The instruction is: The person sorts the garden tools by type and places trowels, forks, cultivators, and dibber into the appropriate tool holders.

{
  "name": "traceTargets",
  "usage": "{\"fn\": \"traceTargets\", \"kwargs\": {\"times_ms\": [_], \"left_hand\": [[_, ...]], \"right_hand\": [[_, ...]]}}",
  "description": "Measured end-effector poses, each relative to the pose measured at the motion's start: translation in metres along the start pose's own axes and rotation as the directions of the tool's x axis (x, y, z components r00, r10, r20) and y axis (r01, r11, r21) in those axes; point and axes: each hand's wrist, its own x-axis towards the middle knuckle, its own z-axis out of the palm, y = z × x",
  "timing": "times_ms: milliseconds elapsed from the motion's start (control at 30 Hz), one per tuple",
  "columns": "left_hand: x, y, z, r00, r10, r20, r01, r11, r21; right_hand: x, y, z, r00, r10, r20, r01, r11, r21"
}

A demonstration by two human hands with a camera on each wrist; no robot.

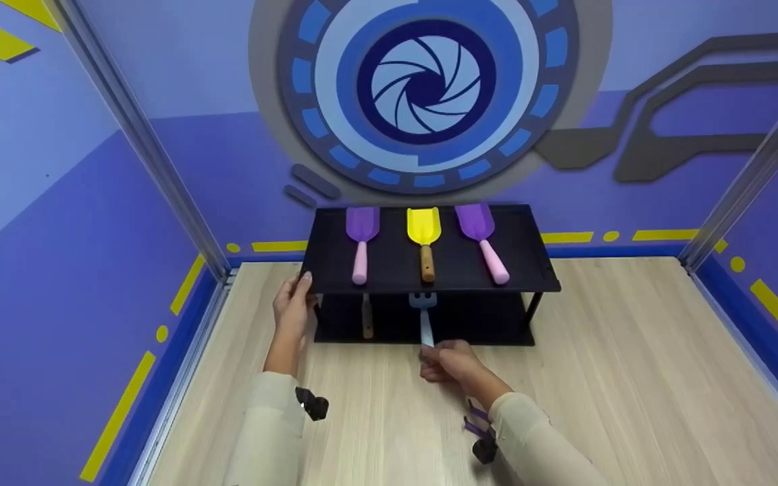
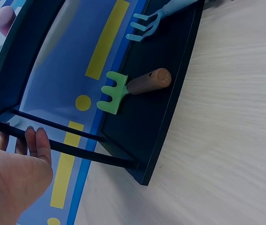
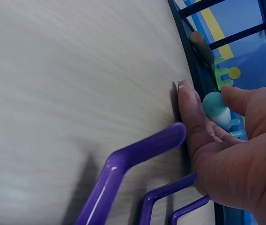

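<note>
A black two-tier rack stands against the back wall. My left hand holds the top tier's left end, its fingertips at the side bar in the left wrist view. My right hand pinches the handle of a light blue hand rake, whose prongs lie over the lower tier. In the right wrist view, thumb and fingers surround the rake's rounded teal handle end. Left of it on the lower tier lies a green hand rake with a brown handle.
On the top tier lie a purple scoop, a yellow scoop and another purple scoop. Purple prongs show beside my right wrist; what they belong to is mostly hidden. Patterned walls enclose the wooden table.
</note>
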Motion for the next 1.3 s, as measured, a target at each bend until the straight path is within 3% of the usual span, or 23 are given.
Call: {"fn": "traceTargets", "kwargs": {"times_ms": [1300], "left_hand": [[0.002, -0.001, 0.001, 1.000, -0.015, -0.016, 0.015, 0.999, -0.037]], "right_hand": [[0.006, -0.002, 0.012, 0.994, 0.004, -0.106, -0.008, 0.999, -0.040]]}}
